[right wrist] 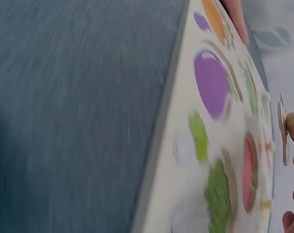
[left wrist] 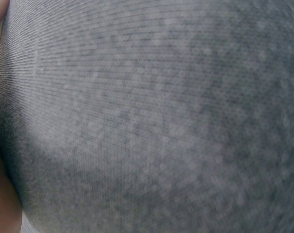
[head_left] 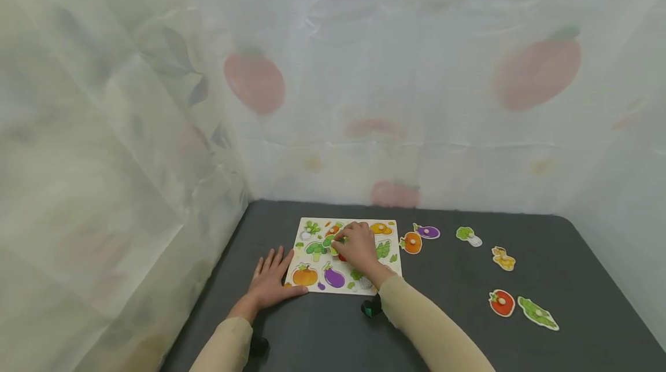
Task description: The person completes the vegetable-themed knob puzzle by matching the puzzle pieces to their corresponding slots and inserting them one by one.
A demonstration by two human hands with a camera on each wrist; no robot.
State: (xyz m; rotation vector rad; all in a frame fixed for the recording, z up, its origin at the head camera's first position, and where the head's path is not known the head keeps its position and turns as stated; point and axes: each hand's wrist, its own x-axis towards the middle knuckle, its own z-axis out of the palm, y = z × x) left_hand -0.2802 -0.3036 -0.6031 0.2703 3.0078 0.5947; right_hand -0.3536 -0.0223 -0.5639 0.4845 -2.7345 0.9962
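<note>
Currently, over the cream, flat, rectangular puzzle board, the right hand pinches a thin, wood-edged piece. At the board's left, the left hand lies flat, fingers spread. Right of the board, a rounded red tomato piece rests on the dark grey, finely ribbed table.
</note>
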